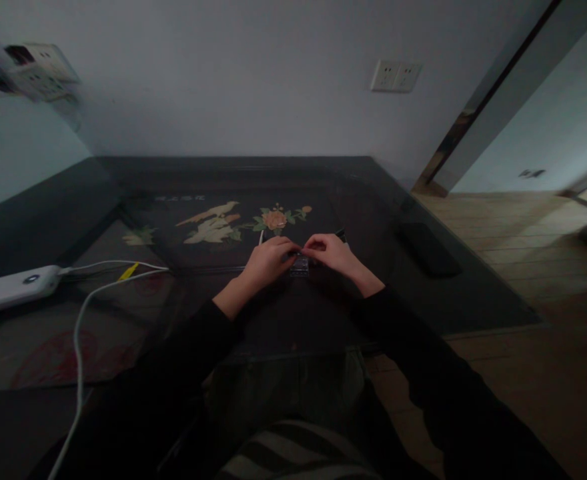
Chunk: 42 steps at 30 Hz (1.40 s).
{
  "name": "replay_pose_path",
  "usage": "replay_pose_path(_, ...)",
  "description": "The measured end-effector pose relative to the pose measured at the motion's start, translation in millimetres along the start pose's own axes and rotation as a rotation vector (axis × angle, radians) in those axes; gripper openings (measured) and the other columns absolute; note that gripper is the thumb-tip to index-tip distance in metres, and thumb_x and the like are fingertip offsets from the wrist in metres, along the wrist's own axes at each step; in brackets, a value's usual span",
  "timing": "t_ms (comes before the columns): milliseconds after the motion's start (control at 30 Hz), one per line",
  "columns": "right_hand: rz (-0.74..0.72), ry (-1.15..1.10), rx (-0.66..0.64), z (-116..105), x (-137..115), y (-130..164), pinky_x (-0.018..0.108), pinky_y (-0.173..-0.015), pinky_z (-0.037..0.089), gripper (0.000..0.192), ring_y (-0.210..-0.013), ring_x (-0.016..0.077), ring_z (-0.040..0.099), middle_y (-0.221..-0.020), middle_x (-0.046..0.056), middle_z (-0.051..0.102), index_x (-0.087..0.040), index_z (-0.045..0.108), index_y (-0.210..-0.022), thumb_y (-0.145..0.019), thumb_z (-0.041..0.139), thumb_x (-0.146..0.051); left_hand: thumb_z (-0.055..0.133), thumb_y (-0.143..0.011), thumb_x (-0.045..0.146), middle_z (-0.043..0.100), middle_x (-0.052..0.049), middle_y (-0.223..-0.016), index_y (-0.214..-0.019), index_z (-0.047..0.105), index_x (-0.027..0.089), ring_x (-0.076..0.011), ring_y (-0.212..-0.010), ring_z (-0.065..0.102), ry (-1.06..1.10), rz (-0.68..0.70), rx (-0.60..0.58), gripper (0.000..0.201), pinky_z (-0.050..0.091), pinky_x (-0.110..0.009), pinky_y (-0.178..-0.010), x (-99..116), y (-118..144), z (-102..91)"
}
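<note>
Above the dark glossy tabletop, my left hand (272, 259) and my right hand (329, 253) meet almost fingertip to fingertip. Both are closed in a pinch, and whatever is between the fingers is too small and dim to name. Just below the fingertips lies a small dark rectangular piece with pale marks (299, 268), partly covered by my left hand. A thin white stick-like thing (261, 237) pokes out behind my left hand. Behind my right hand shows the edge of a small dark object (342, 235), mostly hidden.
A black oblong object (427, 249) lies on the table (293, 313) to the right. To the left are a white power strip (16, 288), a white cable (79, 347) and a yellow tag (128, 271). A wall with a socket (396, 76) stands behind.
</note>
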State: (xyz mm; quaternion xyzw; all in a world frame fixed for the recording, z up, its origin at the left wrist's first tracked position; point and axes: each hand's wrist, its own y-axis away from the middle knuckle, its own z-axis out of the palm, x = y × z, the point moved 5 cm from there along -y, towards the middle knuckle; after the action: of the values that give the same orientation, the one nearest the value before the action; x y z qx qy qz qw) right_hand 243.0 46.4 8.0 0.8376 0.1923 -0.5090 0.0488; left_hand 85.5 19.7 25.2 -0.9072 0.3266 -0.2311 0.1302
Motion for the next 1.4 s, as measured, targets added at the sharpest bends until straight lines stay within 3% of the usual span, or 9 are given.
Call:
replay_pose_path(400,0.004,0.09,-0.039,-1,3,-2,0.027,-0.061,0.043,0.01,-0.062,0.0135,0.059,-0.066,0.001,0.066,-0.015,0.069,-0.073,-0.078,0.072,-0.023,0.064,-0.086,0.013,0.072,-0.008,-0.101,-0.107,0.068,0.018,-0.0212,-0.098,0.065,0.088,0.037,0.001,0.022,0.05,-0.033,-0.086,4,0,2.4)
replay_pose_path(500,-0.005,0.138,-0.013,-4,4,-2,0.028,-0.062,0.042,0.007,-0.064,0.0146,0.059,-0.067,0.002,0.066,-0.015,0.07,-0.073,-0.078,0.072,-0.021,0.066,-0.085,0.017,0.072,-0.006,-0.099,-0.105,0.068,0.019,-0.0184,-0.092,0.066,0.194,-0.029,0.05,0.02,0.051,-0.031,-0.084,-2,-2,2.4)
replay_pose_path(633,-0.014,0.17,0.0,-8,2,-1,0.029,-0.064,0.043,0.008,-0.068,0.0157,0.06,-0.07,0.003,0.068,-0.015,0.071,-0.074,-0.078,0.072,-0.021,0.067,-0.085,0.021,0.071,-0.004,-0.085,-0.09,0.071,0.018,-0.0163,-0.08,0.064,0.253,-0.156,0.09,0.007,0.05,-0.029,-0.076,-16,-4,3.3)
replay_pose_path(933,-0.005,0.246,-0.022,-3,3,-2,0.028,-0.061,0.039,0.008,-0.063,0.0144,0.058,-0.065,0.002,0.066,-0.015,0.071,-0.069,-0.076,0.074,-0.02,0.07,-0.08,0.022,0.067,-0.002,-0.073,-0.076,0.071,0.017,-0.0145,-0.07,0.06,0.254,-0.163,-0.034,0.006,0.045,-0.025,-0.064,-18,-4,9.8)
replay_pose_path(1400,0.001,0.251,-0.032,2,4,-2,0.026,-0.06,0.038,0.011,-0.062,0.014,0.056,-0.063,0.001,0.064,-0.015,0.069,-0.069,-0.077,0.072,-0.021,0.069,-0.08,0.024,0.067,-0.002,-0.073,-0.079,0.073,0.017,-0.0144,-0.068,0.057,0.188,-0.202,-0.113,0.008,0.039,-0.024,-0.061,-25,-4,14.8)
